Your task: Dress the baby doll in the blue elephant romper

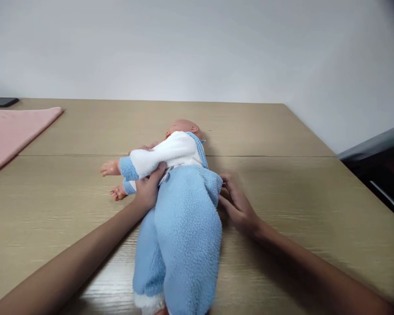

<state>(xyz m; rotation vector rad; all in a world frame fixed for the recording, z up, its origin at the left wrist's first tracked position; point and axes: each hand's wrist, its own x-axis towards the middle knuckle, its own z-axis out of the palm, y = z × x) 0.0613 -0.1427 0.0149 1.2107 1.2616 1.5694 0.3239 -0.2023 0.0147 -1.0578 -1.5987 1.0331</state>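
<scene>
A baby doll [180, 128] lies turned onto its side on the wooden table [282, 144], head away from me, dressed in a fleece suit with blue legs [184, 232] and white sleeves [157, 157]. My left hand [148, 189] is closed on the front of the suit, just under the white sleeve. At the doll's back, my right hand [238, 203] presses against the blue fabric with its fingers tucked in at the hip. The doll's two bare hands stick out to the left.
A pink cloth [13, 129] lies at the far left of the table, with a dark phone [0, 102] behind it. A dark piece of furniture [381, 162] stands past the table's right edge. A white wall rises behind.
</scene>
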